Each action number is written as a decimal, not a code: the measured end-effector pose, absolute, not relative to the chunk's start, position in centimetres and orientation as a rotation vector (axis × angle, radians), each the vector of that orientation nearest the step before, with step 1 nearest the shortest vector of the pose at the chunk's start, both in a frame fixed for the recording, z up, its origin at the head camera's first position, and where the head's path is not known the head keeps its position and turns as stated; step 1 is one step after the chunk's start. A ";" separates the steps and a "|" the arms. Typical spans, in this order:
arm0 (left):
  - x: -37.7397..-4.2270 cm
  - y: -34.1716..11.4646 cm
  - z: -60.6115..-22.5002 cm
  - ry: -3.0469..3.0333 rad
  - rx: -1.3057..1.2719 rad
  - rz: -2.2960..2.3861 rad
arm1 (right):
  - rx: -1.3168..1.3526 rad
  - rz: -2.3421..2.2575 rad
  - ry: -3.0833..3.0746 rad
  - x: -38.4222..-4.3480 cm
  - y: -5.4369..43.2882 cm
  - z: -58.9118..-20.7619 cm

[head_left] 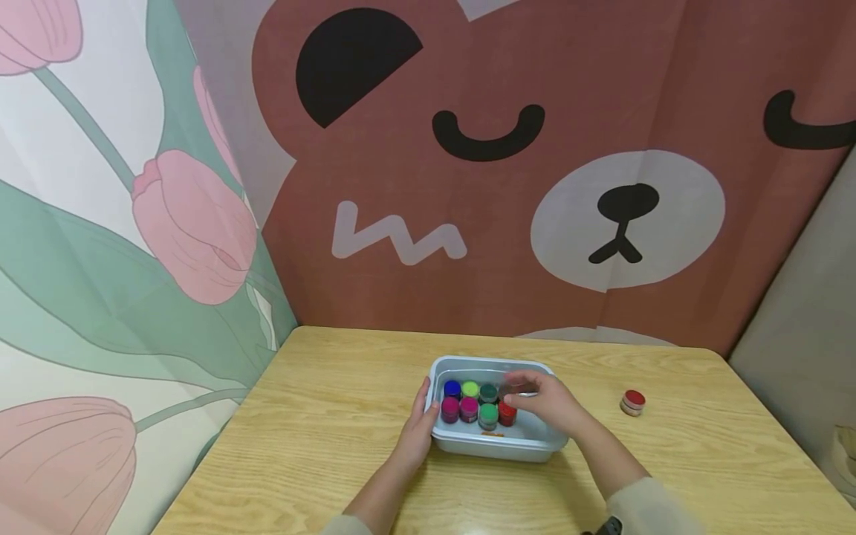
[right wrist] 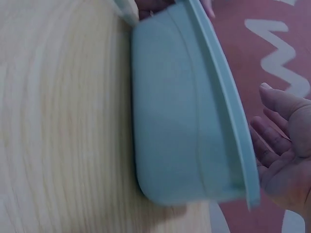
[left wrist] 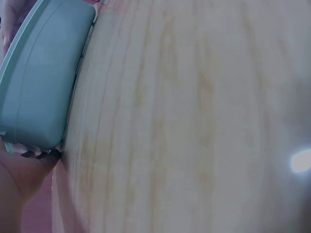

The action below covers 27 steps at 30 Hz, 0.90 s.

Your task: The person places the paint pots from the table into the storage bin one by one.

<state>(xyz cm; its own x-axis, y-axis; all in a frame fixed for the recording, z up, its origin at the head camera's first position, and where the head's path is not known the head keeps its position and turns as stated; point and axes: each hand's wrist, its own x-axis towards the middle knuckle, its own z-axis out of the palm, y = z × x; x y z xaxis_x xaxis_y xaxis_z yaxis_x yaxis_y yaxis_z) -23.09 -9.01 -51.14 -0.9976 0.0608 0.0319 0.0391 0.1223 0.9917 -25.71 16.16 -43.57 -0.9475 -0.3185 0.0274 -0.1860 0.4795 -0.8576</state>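
A pale blue-grey plastic basin point(head_left: 495, 446) stands on the table, holding several small jars with coloured lids. The back row shows a blue jar point(head_left: 452, 388), a lime jar point(head_left: 470, 388) and a dark green jar point(head_left: 489, 393). In front are two magenta jars, a green jar point(head_left: 488, 416) and a red jar point(head_left: 507, 413). My left hand point(head_left: 418, 431) grips the basin's left end, thumb at the rim. Over the basin's right part, my right hand point(head_left: 545, 401) has loosely bent fingers near the red jar; they look empty in the right wrist view.
A lone red-lidded jar point(head_left: 632, 402) stands on the wooden table point(head_left: 334, 416), to the right of the basin. Behind the table's far edge hangs a bear-printed curtain point(head_left: 481, 290). A tulip-printed curtain point(head_left: 194, 230) lies along the left side.
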 end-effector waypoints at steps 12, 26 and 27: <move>-23.1 -9.0 -50.9 2.328 0.084 2.063 | -0.306 -1.436 2.698 -25.4 21.4 -42.6; -23.1 -9.1 -50.7 2.343 0.106 2.065 | -0.133 -1.300 2.873 -25.3 26.4 -43.5; -23.1 -9.1 -50.6 2.338 0.101 2.066 | -0.125 -1.283 2.878 -25.3 26.8 -43.5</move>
